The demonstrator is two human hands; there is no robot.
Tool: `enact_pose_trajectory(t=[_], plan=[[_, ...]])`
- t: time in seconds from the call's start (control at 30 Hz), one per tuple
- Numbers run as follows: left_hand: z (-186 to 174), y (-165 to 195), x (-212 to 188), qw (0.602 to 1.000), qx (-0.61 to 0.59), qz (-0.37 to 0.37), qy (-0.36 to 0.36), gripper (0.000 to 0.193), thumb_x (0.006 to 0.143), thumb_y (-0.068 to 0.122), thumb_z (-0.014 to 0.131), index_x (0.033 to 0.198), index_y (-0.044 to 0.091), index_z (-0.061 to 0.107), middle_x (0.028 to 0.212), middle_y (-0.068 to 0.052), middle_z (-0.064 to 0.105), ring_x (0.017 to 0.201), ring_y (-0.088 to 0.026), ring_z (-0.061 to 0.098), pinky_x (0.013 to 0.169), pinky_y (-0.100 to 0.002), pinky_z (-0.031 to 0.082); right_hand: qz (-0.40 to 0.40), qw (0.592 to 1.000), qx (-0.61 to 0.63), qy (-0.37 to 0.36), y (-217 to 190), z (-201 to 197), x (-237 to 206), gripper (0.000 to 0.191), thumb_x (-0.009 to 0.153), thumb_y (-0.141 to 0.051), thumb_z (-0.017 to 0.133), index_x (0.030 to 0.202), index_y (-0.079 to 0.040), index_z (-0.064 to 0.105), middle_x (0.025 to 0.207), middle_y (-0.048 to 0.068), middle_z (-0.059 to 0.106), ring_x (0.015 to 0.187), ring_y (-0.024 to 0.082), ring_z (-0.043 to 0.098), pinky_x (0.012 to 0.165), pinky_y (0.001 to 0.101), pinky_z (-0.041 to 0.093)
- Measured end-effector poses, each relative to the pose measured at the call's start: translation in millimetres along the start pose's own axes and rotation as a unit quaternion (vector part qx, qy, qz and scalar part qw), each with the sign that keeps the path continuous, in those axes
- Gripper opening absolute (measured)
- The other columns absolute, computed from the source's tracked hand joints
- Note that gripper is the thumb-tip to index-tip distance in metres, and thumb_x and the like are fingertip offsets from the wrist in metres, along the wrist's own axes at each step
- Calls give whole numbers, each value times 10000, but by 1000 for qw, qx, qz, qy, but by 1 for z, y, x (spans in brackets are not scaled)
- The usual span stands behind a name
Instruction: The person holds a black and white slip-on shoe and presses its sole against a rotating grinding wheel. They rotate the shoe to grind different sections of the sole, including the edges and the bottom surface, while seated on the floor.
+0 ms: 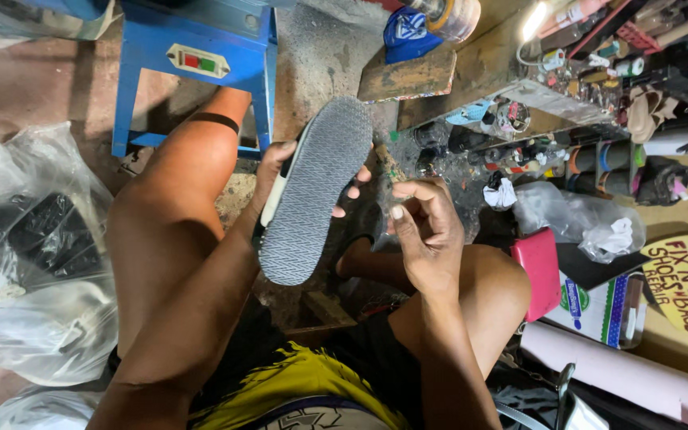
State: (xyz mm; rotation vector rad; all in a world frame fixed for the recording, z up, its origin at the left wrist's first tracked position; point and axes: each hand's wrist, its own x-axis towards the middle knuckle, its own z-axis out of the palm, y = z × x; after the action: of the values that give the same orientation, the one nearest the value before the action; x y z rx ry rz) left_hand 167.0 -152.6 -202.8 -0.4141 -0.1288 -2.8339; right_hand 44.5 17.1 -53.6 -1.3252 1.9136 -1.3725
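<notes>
My left hand (280, 171) holds a shoe (312, 191) upside down, its grey patterned sole facing me, fingers wrapped around both edges. My right hand (424, 227) is just right of the shoe and grips a thin wooden-handled tool (388, 163), whose tip rests near the shoe's right edge. Both hands hover above my bare knees as I sit.
A blue metal stand (193, 56) stands ahead between my legs. Clear plastic bags (33, 255) with dark items lie on the left. A cluttered shelf (551, 95) of small bottles and tools, a pink box (539, 271) and a pale roll (623, 374) are on the right.
</notes>
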Motion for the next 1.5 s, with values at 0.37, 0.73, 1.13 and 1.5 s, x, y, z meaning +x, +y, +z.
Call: enact_pose_trajectory(t=[0.37, 0.73, 1.13, 1.5], plan=[[20, -2, 2, 997, 59, -4, 40, 856, 950, 502, 588, 1587, -33, 387, 1372, -305, 603, 1154, -361, 671, 890, -461, 623, -5, 999, -36, -28, 4, -10, -11, 162, 999, -11, 669, 1160, -11, 660, 1043, 39, 596, 780, 71, 606, 682, 209, 491], [-19, -12, 21, 845, 466, 2, 263, 454, 963, 344, 669, 1188, -48, 708, 994, -117, 736, 843, -170, 703, 764, -310, 575, 81, 978, -178, -72, 25, 9, -3, 144, 937, -68, 718, 1075, -30, 734, 923, 63, 741, 690, 142, 613, 626, 289, 499], [4, 0, 22, 675, 647, 29, 353, 765, 786, 438, 775, 1396, 61, 511, 1139, -107, 733, 986, -187, 725, 862, -319, 561, 13, 955, -266, -133, 29, 24, 17, 97, 959, -102, 668, 928, -46, 596, 858, 129, 642, 750, 345, 663, 648, 435, 487], [-20, -1, 9, 950, 274, -50, 143, 657, 966, 436, 622, 1375, -79, 601, 1191, -252, 703, 1011, -309, 708, 899, -415, 591, 78, 976, 184, -83, 52, 5, 1, 106, 986, -30, 494, 906, -40, 564, 771, 23, 555, 624, 99, 534, 576, 253, 470]])
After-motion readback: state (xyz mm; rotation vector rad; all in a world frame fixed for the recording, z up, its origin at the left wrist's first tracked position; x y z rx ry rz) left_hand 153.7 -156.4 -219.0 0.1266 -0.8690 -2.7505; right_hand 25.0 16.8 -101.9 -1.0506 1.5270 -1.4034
